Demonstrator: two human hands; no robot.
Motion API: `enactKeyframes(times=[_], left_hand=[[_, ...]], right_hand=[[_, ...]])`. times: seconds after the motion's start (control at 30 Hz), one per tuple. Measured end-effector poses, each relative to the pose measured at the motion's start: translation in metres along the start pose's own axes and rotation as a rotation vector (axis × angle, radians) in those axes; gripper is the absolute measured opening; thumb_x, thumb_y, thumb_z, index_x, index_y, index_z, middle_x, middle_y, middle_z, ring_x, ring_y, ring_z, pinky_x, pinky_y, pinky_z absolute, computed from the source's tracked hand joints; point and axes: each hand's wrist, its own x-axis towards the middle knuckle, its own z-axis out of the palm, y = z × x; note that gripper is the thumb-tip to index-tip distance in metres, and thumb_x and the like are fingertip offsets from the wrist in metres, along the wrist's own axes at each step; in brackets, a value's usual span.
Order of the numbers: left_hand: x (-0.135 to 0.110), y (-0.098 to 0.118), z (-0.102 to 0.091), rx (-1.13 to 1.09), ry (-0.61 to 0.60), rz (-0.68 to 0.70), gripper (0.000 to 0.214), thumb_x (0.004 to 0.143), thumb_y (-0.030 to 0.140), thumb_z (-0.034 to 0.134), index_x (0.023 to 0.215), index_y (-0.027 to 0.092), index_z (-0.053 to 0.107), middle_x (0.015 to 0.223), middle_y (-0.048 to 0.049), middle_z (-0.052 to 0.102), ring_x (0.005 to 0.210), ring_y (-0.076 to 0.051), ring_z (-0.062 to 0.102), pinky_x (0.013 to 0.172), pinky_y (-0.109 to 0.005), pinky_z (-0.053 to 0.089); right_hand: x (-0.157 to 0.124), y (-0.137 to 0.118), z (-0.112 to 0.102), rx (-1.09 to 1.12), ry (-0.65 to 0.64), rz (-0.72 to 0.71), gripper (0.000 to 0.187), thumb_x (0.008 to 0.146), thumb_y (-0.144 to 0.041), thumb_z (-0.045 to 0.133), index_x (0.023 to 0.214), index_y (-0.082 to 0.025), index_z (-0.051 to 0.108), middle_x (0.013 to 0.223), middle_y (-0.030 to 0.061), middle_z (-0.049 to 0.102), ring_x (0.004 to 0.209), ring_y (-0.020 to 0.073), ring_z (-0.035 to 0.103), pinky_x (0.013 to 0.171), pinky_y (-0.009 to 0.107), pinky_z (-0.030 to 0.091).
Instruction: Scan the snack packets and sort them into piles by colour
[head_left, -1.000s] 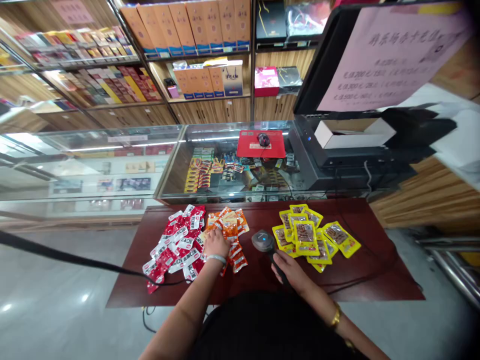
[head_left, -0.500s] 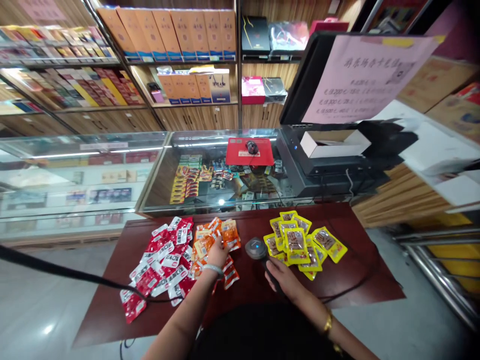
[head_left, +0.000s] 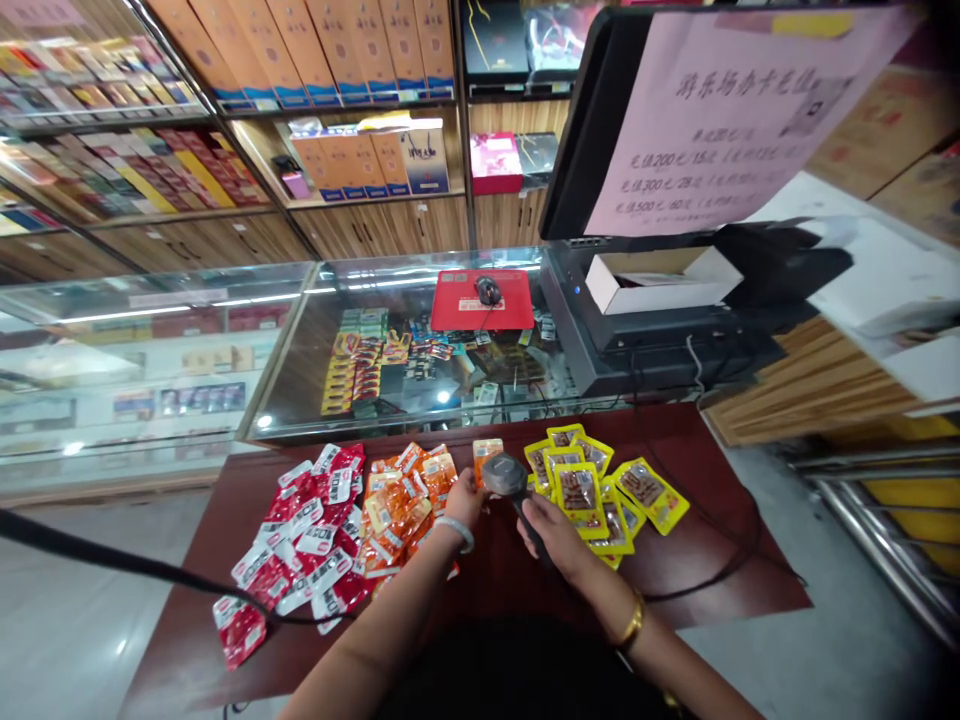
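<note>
My right hand point(head_left: 551, 535) is wrapped round the dark handle of a barcode scanner point(head_left: 504, 473), its grey head pointing away from me. My left hand point(head_left: 463, 500), with a pale bangle at the wrist, pinches an orange snack packet point(head_left: 488, 449) just beyond the scanner head, which hides its lower part. Left of that hand lies a heap of orange snack packets point(head_left: 397, 510). Red and white snack packets point(head_left: 300, 545) are spread further left. Yellow-edged snack packets point(head_left: 581, 490) with brown contents are piled right of the scanner.
Everything lies on a dark red table point(head_left: 675, 580). Behind it stands a glass display counter point(head_left: 300, 390) bearing a red mouse pad point(head_left: 446, 310) with a mouse, and a monitor point(head_left: 577, 130) with a pink notice. A black cable point(head_left: 135, 560) crosses the left foreground.
My left hand has moved right from the orange heap, bringing one orange packet to the scanner. The scanner has stayed nearly in place in my right hand. The view has shifted slightly.
</note>
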Motion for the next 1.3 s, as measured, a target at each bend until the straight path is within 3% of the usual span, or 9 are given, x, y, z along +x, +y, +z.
enactKeyframes(times=[0.13, 0.23, 0.37, 0.47, 0.57, 0.67, 0.93, 1.07, 1.3], left_hand=[[0.004, 0.01, 0.012, -0.115, -0.088, -0.05, 0.022, 0.075, 0.017, 0.066, 0.09, 0.018, 0.051, 0.072, 0.0025, 0.064, 0.052, -0.01, 0.058, 0.055, -0.024, 0.05], [0.0, 0.014, 0.001, 0.1, -0.102, 0.001, 0.021, 0.076, 0.019, 0.067, 0.094, 0.017, 0.055, 0.082, -0.0028, 0.068, 0.07, -0.014, 0.065, 0.071, -0.029, 0.052], [-0.02, 0.017, -0.037, 0.677, 0.162, 0.092, 0.038, 0.078, 0.031, 0.068, 0.111, 0.017, 0.058, 0.115, -0.0126, 0.063, 0.109, -0.025, 0.058, 0.095, -0.036, 0.043], [-0.034, 0.018, -0.063, 0.967, 0.368, 0.007, 0.054, 0.08, 0.04, 0.064, 0.126, 0.014, 0.052, 0.128, -0.0188, 0.054, 0.12, -0.033, 0.049, 0.099, -0.041, 0.038], [-0.038, 0.016, -0.076, 1.108, 0.387, -0.066, 0.058, 0.08, 0.046, 0.061, 0.126, 0.011, 0.053, 0.128, -0.0212, 0.053, 0.118, -0.037, 0.048, 0.099, -0.046, 0.037], [-0.036, 0.013, -0.076, 1.165, 0.346, -0.079, 0.055, 0.079, 0.048, 0.061, 0.119, 0.011, 0.057, 0.127, -0.0214, 0.053, 0.119, -0.038, 0.047, 0.098, -0.046, 0.036], [-0.025, 0.014, -0.064, 1.072, 0.173, -0.09, 0.041, 0.08, 0.037, 0.064, 0.111, 0.012, 0.057, 0.114, -0.0205, 0.062, 0.109, -0.033, 0.058, 0.088, -0.039, 0.043], [-0.017, 0.015, -0.06, 0.821, 0.069, -0.139, 0.033, 0.083, 0.028, 0.062, 0.111, 0.016, 0.052, 0.096, -0.0137, 0.069, 0.091, -0.025, 0.066, 0.076, -0.031, 0.044], [-0.017, 0.002, -0.037, 0.447, 0.066, -0.024, 0.02, 0.077, 0.023, 0.068, 0.088, 0.019, 0.052, 0.073, 0.0013, 0.061, 0.069, -0.014, 0.059, 0.065, -0.022, 0.038]], right_hand=[[0.001, 0.005, -0.01, 0.014, 0.022, 0.027, 0.049, 0.079, -0.068, 0.06, 0.079, -0.022, 0.045, 0.052, -0.0096, 0.047, 0.037, 0.0064, 0.037, 0.038, 0.019, 0.03], [0.001, 0.008, -0.014, 0.019, 0.024, 0.043, 0.049, 0.079, -0.068, 0.061, 0.077, -0.022, 0.045, 0.052, -0.0096, 0.046, 0.037, 0.0063, 0.036, 0.038, 0.019, 0.03], [0.0, 0.01, -0.01, 0.012, 0.002, 0.059, 0.049, 0.077, -0.069, 0.062, 0.078, -0.022, 0.046, 0.052, -0.0099, 0.045, 0.037, 0.0063, 0.035, 0.037, 0.019, 0.028], [-0.001, 0.013, -0.005, -0.012, -0.02, 0.053, 0.049, 0.077, -0.07, 0.061, 0.077, -0.023, 0.046, 0.05, -0.0104, 0.044, 0.036, 0.0067, 0.034, 0.036, 0.02, 0.028], [-0.001, 0.017, -0.001, -0.043, -0.04, 0.042, 0.048, 0.078, -0.07, 0.059, 0.079, -0.023, 0.048, 0.048, -0.0107, 0.044, 0.035, 0.0073, 0.035, 0.036, 0.02, 0.028], [-0.003, 0.02, 0.0, -0.066, -0.048, 0.049, 0.049, 0.078, -0.071, 0.058, 0.081, -0.023, 0.049, 0.048, -0.0106, 0.045, 0.034, 0.0073, 0.035, 0.035, 0.02, 0.027], [-0.007, 0.021, -0.001, -0.07, -0.031, 0.047, 0.05, 0.078, -0.071, 0.059, 0.084, -0.022, 0.052, 0.048, -0.0101, 0.046, 0.033, 0.0072, 0.036, 0.035, 0.02, 0.027], [-0.009, 0.025, -0.003, -0.055, -0.023, 0.044, 0.049, 0.079, -0.07, 0.058, 0.086, -0.022, 0.051, 0.049, -0.0103, 0.046, 0.034, 0.0068, 0.036, 0.035, 0.019, 0.027], [-0.005, 0.021, 0.001, -0.004, 0.007, 0.03, 0.049, 0.078, -0.07, 0.06, 0.083, -0.022, 0.048, 0.05, -0.0105, 0.046, 0.036, 0.0062, 0.035, 0.036, 0.019, 0.028]])
